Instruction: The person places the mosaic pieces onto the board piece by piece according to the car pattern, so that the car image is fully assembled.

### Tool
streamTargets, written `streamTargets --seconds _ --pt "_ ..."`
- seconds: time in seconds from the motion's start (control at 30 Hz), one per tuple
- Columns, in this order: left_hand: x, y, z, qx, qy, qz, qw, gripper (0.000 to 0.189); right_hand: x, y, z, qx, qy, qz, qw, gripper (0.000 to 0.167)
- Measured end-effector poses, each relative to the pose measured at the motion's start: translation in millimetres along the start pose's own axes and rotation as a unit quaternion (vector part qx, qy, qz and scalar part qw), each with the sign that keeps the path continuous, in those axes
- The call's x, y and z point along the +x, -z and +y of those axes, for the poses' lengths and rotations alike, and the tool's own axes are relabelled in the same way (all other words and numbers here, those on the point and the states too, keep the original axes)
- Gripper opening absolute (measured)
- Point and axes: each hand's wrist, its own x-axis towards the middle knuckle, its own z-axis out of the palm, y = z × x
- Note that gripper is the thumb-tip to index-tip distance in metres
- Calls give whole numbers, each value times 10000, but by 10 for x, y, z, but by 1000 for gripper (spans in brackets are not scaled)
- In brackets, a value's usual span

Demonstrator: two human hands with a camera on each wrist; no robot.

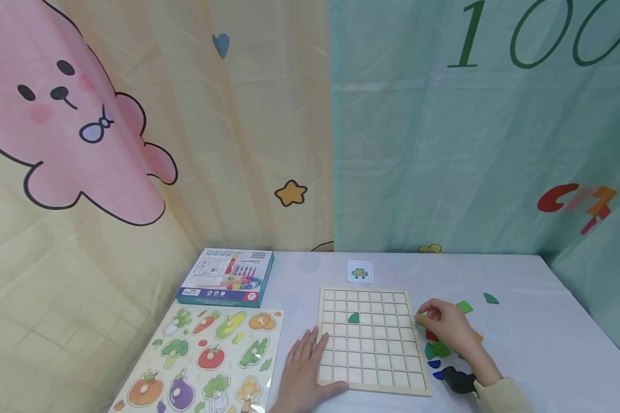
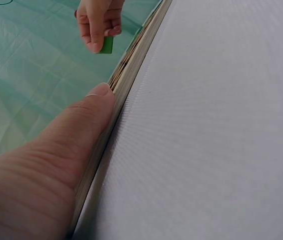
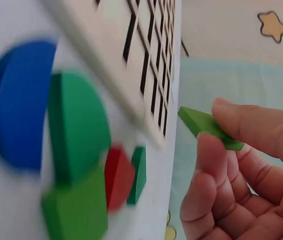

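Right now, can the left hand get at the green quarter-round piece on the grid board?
Probably yes: the left hand rests at the left edge of the grid board, nothing visible stands between it and the green quarter-round piece, and the right hand is by the opposite edge.

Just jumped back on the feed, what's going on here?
A person is working with coloured pieces and a gridded board. Their right-hand grip pinches a light-green piece near the board's right edge. The left-hand grip rests at the board's near-left corner. One green quarter-round piece sits on the grid; loose coloured pieces lie to the board's right, and a small picture card lies beyond its far edge.
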Motion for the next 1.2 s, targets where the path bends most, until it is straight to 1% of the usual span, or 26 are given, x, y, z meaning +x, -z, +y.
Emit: streamTargets --seconds 0.17,0.27,0.37,0.57,0.73,0.8,1.0,1.2 --pt "-1 -21 -11 29 -25 41 10000 104 81 -224 -156 381 328 -114 9987 12" --pt "0 -24 -8 55 -19 19 10000 104 148 -355 -226 428 505 -243 9975 10" --pt "0 -23 -6 116 -38 25 9999 103 199 -462 -313 460 595 -358 9965 8" --pt "6 -26 -9 156 -26 14 9999 104 256 -608 -444 466 716 -593 9946 10" --pt "10 -29 -13 129 17 -26 9999 104 278 -681 -485 426 869 -732 9926 10" --pt "9 -30 -14 133 1 -1 9999 103 282 -703 -492 413 861 -753 9926 10" --pt "9 -26 -11 138 -69 98 9998 103 302 -755 -502 270 590 -680 9956 12" --pt "6 -8 -3 89 -34 75 9999 103 311 -765 -488 6 501 -698 9963 13"
